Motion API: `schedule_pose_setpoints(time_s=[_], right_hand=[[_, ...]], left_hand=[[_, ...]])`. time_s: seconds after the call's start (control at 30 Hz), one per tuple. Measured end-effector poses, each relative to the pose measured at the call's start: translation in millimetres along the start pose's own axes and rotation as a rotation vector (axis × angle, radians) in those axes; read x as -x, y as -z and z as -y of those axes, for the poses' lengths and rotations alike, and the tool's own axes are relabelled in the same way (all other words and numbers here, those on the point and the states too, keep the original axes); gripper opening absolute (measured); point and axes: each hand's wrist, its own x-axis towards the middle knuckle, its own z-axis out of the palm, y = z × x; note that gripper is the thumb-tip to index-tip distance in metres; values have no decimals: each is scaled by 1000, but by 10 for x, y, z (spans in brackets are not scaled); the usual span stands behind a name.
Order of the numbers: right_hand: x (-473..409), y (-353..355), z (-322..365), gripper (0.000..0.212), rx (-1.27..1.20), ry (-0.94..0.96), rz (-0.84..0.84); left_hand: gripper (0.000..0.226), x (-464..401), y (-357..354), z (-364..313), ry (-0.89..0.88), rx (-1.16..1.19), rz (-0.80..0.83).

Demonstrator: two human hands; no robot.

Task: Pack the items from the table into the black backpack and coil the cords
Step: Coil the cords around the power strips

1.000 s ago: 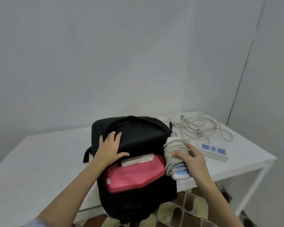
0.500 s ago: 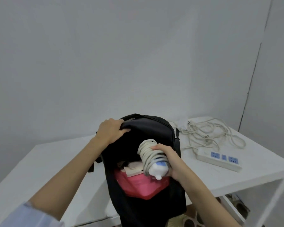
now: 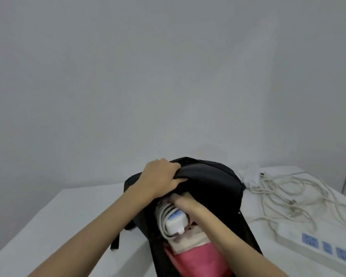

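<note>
The black backpack (image 3: 212,180) lies on the white table (image 3: 58,226) with its mouth towards me. My left hand (image 3: 160,176) grips the raised top flap and holds it up. My right hand (image 3: 181,202) reaches into the opening, holding a white power strip (image 3: 175,221) wrapped in its own coiled cord. That hand's fingertips are hidden under the flap. A pink item (image 3: 200,262) and a beige item (image 3: 192,241) lie inside the bag below the strip. On the table to the right lie a second white power strip (image 3: 316,246) with blue sockets and its loose, tangled cord (image 3: 288,196).
A black strap (image 3: 116,238) of the bag trails over the table on the left. A grey wall stands close behind the table, with a corner at the right.
My right hand has pushed the coiled power strip from above the opening down into the backpack. My left hand has lifted the flap higher. The camera has moved closer.
</note>
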Motion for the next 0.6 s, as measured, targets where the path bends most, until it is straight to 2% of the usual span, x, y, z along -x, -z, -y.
schedule_pose_setpoints(time_s=[0.1, 0.2, 0.3, 0.33, 0.4, 0.5, 0.6], right_hand=[[-242, -224, 17, 53, -31, -2, -8], [-352, -257, 19, 53, -140, -23, 129], [-308, -164, 17, 36, -327, -328, 265], [-255, -98, -42, 35, -443, -395, 339], [-182, 42, -237, 41, -679, -513, 367], [-101, 84, -374, 50, -936, -566, 389], [-61, 45, -382, 50, -1033, -576, 430]], left_hand=[[37, -24, -84, 34, 31, -38, -4], [38, -34, -120, 167, 80, -6, -37], [41, -9, -154, 370, 127, 146, -33], [44, 11, -162, 447, 149, 207, -24], [46, 75, -199, 555, 172, 275, -6], [33, 78, -244, 506, 135, 264, 21], [31, 52, -219, 489, 140, 285, 24]])
